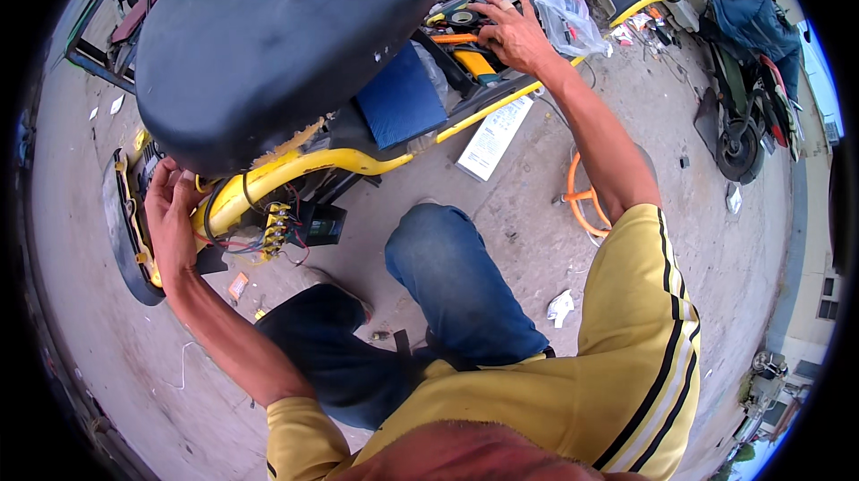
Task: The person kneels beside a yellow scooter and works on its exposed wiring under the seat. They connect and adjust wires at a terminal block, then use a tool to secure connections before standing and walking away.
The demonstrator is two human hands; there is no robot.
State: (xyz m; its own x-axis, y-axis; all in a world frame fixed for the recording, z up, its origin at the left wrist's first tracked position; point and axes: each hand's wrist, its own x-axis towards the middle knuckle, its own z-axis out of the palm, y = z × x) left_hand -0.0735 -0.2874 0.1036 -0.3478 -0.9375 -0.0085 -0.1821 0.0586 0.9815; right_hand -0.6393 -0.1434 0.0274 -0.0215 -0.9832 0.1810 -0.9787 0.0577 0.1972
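Note:
My right hand (pixel 519 35) reaches over the footboard of a yellow-framed scooter, its fingers spread above a pile of tools. Just beside its fingertips lie an orange-handled tool (pixel 455 38) and a roll of black tape (pixel 463 18). A yellow-and-black tool (pixel 474 62) rests under the palm. On the other side, my left hand (pixel 173 204) is at the rear end of the yellow frame tube (pixel 295 172), below the black seat (pixel 286 42). Its fingers are bent together near the tube; what they hold, if anything, is hidden.
A blue flat box (pixel 403 96) leans by the seat. Wires and a yellow terminal block (pixel 276 229) hang under the frame. A white carton (pixel 494 139) and an orange-framed stool (pixel 582 190) are on the concrete floor. Another scooter (pixel 747 114) stands at right. A clear plastic bag (pixel 568 16) covers part of the footboard.

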